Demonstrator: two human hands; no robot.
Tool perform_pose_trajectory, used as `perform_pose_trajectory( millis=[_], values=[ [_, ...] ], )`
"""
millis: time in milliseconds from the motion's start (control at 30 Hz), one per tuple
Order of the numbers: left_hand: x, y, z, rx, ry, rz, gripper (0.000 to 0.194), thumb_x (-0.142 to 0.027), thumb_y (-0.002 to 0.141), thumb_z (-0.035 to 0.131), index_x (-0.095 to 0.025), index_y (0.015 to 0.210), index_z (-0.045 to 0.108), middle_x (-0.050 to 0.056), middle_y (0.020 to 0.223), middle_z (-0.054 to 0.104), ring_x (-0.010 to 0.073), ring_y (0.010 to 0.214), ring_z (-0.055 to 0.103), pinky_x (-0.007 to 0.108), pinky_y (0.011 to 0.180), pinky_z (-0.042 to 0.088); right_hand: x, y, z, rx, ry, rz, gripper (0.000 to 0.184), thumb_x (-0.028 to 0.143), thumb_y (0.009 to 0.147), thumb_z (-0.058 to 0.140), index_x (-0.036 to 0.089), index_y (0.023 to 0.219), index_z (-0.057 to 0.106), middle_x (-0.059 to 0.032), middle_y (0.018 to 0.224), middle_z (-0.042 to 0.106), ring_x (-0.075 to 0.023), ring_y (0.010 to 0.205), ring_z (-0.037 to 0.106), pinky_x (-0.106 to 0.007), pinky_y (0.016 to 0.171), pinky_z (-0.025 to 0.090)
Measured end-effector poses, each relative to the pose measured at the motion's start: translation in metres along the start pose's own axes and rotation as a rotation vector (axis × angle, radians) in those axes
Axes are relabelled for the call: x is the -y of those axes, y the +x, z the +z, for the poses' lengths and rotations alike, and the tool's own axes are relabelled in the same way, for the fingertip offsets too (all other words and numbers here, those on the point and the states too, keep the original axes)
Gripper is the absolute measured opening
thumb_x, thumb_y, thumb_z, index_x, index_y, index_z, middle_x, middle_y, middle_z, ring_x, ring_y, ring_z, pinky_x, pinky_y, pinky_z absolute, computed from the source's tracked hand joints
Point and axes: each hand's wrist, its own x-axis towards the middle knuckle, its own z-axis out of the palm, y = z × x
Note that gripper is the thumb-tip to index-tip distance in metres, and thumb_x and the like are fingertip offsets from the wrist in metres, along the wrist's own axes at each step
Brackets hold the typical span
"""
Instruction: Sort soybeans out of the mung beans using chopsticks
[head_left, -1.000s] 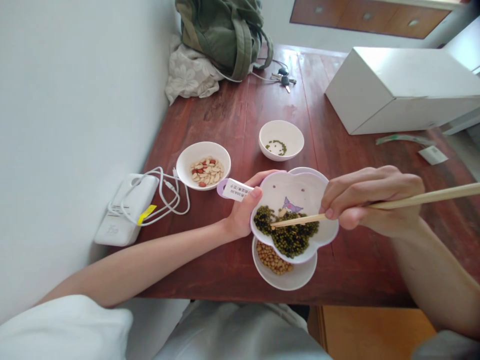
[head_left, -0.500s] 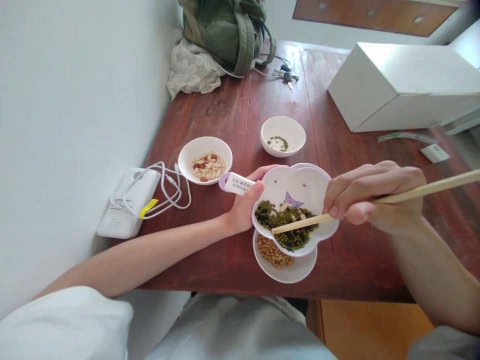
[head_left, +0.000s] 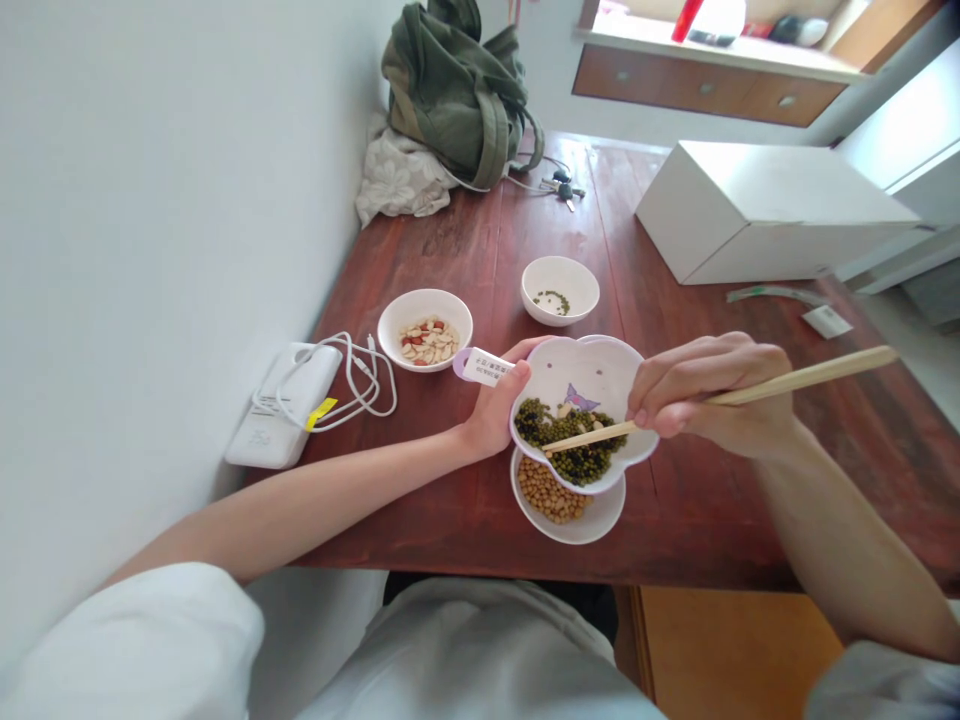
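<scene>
Along the table's near edge (head_left: 675,583), a round white bowl (head_left: 570,532) of yellow soybeans (head_left: 541,490), partly beneath a flower-shaped bowl (head_left: 585,365) held tilted just above it; whether the two touch, impossible to tell. Inside the flower-shaped bowl, dark green mung beans (head_left: 577,450) in a low heap with a few pale bits among them, below a small purple cartoon print. Left arm (head_left: 300,510) reaching in low from the near left, left hand (head_left: 491,415) grasping the bowl's left rim, with a white tag (head_left: 484,367) on a purple loop at the thumb. Right hand (head_left: 701,392) clenched around wooden chopsticks (head_left: 802,378), knuckles up, tips down among the beans; whether those tips pinch anything, impossible to tell. Open wood from the right forearm out to the table's right edge. Just past the left hand, a white bowl (head_left: 450,310) of peanuts and pale seed halves. Nearer the wall (head_left: 150,250), a white power bank (head_left: 281,445) under a looped white cable (head_left: 352,385). Farther on, a white bowl (head_left: 577,290) holding a few mung beans, then a large white box (head_left: 757,210) toward the far right corner. At the far left corner, a green backpack (head_left: 450,100) on a floral cloth (head_left: 397,180), with keys (head_left: 562,190) just beside.
</scene>
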Motion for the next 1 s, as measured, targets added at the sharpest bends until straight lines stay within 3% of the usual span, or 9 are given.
perform_pose_trajectory(
  millis=[333, 467, 633, 700, 800, 867, 967, 1000],
  values=[
    [0.000, -0.002, 0.000, 0.014, -0.023, 0.007, 0.061, -0.072, 0.101, 0.062, -0.020, 0.128, 0.079, 0.014, 0.122, 0.084, 0.0379, 0.126, 0.075, 0.049, 0.107, 0.059, -0.003, -0.002, -0.001, 0.008, 0.074, -0.008, 0.027, 0.034, 0.095, 0.090, 0.015, 0.077, 0.083, -0.0065, 0.068, 0.081, -0.0175, 0.057, 0.078, -0.022, 0.053, 0.060],
    [0.002, -0.002, -0.001, -0.008, -0.039, -0.005, 0.064, -0.073, 0.100, 0.063, -0.021, 0.133, 0.078, 0.014, 0.126, 0.083, 0.0388, 0.125, 0.076, 0.051, 0.106, 0.060, -0.002, 0.000, 0.000, -0.004, 0.091, -0.008, 0.027, 0.031, 0.093, 0.092, 0.014, 0.075, 0.082, -0.0071, 0.066, 0.080, -0.0185, 0.054, 0.076, -0.023, 0.050, 0.058],
    [0.001, 0.000, 0.001, -0.012, -0.014, -0.012, 0.065, -0.077, 0.096, 0.065, -0.021, 0.125, 0.079, 0.014, 0.124, 0.083, 0.0404, 0.127, 0.075, 0.052, 0.108, 0.059, 0.004, 0.003, -0.003, -0.042, 0.078, 0.023, 0.034, 0.036, 0.097, 0.088, 0.013, 0.072, 0.083, -0.0082, 0.064, 0.080, -0.0162, 0.049, 0.073, -0.022, 0.046, 0.055],
    [0.000, 0.000, 0.002, -0.014, -0.008, -0.004, 0.063, -0.076, 0.096, 0.066, -0.021, 0.123, 0.079, 0.013, 0.124, 0.083, 0.0395, 0.127, 0.075, 0.051, 0.108, 0.059, 0.009, -0.002, -0.003, -0.111, 0.089, 0.042, 0.037, 0.041, 0.095, 0.089, 0.013, 0.072, 0.083, -0.0089, 0.062, 0.078, -0.0176, 0.049, 0.073, -0.023, 0.046, 0.055],
    [0.002, 0.001, 0.001, 0.000, -0.017, 0.036, 0.059, -0.074, 0.098, 0.066, -0.022, 0.122, 0.080, 0.012, 0.124, 0.082, 0.0371, 0.126, 0.074, 0.049, 0.108, 0.058, 0.021, -0.023, 0.005, -0.332, 0.121, 0.033, 0.043, 0.043, 0.090, 0.094, 0.012, 0.064, 0.080, -0.0086, 0.052, 0.070, -0.0185, 0.043, 0.067, -0.027, 0.041, 0.052],
    [0.005, 0.002, 0.000, 0.016, -0.010, 0.058, 0.059, -0.073, 0.101, 0.063, -0.022, 0.123, 0.080, 0.012, 0.125, 0.082, 0.0362, 0.126, 0.074, 0.048, 0.108, 0.057, 0.032, -0.047, 0.015, -0.508, 0.134, 0.004, 0.052, 0.050, 0.092, 0.090, 0.013, 0.058, 0.076, -0.0076, 0.048, 0.065, -0.0162, 0.036, 0.059, -0.028, 0.033, 0.042],
    [0.008, 0.003, -0.001, 0.017, 0.009, 0.065, 0.062, -0.075, 0.101, 0.062, -0.022, 0.126, 0.079, 0.011, 0.124, 0.082, 0.0357, 0.126, 0.073, 0.048, 0.107, 0.057, 0.054, -0.093, 0.037, -0.632, 0.022, -0.023, 0.050, 0.050, 0.097, 0.083, 0.017, 0.060, 0.076, -0.0055, 0.044, 0.060, -0.0191, 0.031, 0.053, -0.032, 0.026, 0.038],
    [0.009, 0.004, -0.001, 0.014, 0.008, 0.050, 0.063, -0.077, 0.100, 0.062, -0.022, 0.127, 0.078, 0.011, 0.124, 0.082, 0.0358, 0.125, 0.073, 0.048, 0.107, 0.057, 0.064, -0.110, 0.047, -0.663, -0.014, -0.013, 0.057, 0.056, 0.102, 0.075, 0.020, 0.058, 0.073, -0.0042, 0.041, 0.057, -0.0191, 0.027, 0.048, -0.033, 0.023, 0.036]
  ],
)
